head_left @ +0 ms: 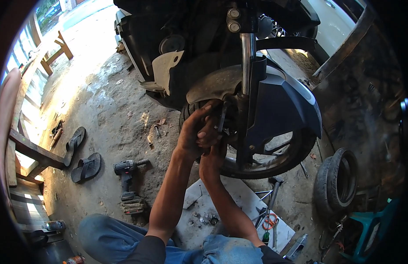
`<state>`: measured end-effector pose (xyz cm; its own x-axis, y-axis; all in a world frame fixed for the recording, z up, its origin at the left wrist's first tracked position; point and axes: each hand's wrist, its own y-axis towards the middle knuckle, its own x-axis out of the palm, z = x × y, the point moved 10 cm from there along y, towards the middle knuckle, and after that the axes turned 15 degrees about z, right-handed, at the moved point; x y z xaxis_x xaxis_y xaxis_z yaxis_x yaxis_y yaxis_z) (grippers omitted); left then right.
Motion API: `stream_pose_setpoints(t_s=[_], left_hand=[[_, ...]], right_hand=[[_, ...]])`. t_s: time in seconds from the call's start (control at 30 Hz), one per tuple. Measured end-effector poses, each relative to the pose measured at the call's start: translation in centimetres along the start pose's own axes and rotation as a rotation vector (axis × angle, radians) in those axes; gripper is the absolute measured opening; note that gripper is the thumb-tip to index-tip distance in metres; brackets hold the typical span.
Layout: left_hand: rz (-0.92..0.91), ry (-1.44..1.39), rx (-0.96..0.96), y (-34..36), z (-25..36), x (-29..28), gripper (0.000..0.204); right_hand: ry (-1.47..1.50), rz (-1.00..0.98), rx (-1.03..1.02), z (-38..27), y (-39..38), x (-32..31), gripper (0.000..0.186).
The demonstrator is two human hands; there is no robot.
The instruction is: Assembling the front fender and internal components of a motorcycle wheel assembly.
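Both hands are together at the front wheel of a motorcycle, just inside its chrome fork tube [248, 61]. My left hand [193, 134] is closed, its fingers curled in against the dark parts beside the tyre [296, 156]. Lower and partly behind it, my right hand [215, 149] reaches up into shadow, its fingers mostly hidden. A narrow grey metal bar [222, 116] stands upright right beside the fingers; whether a hand grips it is unclear. Above them curves the dusty inner part of the front mudguard [212, 83], with the dark blue mudguard side [283, 101] to the right.
A cordless impact driver [127, 180] lies on the dirt floor at left, near a pair of flip-flops [86, 167]. On a pale board [239, 193] below my arms lie small parts, a hammer [274, 187] and orange-handled scissors [270, 221]. Two loose tyres [340, 178] and a green stool [371, 229] stand right.
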<state>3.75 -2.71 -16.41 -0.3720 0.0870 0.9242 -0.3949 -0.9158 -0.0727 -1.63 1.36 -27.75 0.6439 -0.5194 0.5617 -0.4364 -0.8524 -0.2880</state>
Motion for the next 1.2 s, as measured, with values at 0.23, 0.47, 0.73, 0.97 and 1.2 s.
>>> stream_pose_setpoints(t_s=[0.23, 0.47, 0.73, 0.97, 1.2], left_hand=[[-0.025, -0.096, -0.062, 0.2, 0.8, 0.9, 0.026], [0.044, 0.059, -0.064, 0.3, 0.9, 0.2, 0.023], [0.194, 0.253, 0.098, 0.5, 0.1, -0.3, 0.019], [0.166, 0.160, 0.161, 1.4, -1.1, 1.1, 0.013], [0.258, 0.219, 0.213, 0.6, -0.7, 0.5, 0.013]], right_hand=[[-0.515, -0.070, -0.632, -2.6, -0.4, 2.9, 0.020], [-0.603, -0.115, -0.477, -3.8, 1.2, 1.9, 0.035], [-0.196, 0.113, -0.080, -2.7, 1.0, -1.1, 0.049], [-0.340, 0.114, -0.372, -2.6, 1.2, -2.8, 0.049], [0.023, -0.123, -0.018, 0.1, -2.1, -5.2, 0.030]])
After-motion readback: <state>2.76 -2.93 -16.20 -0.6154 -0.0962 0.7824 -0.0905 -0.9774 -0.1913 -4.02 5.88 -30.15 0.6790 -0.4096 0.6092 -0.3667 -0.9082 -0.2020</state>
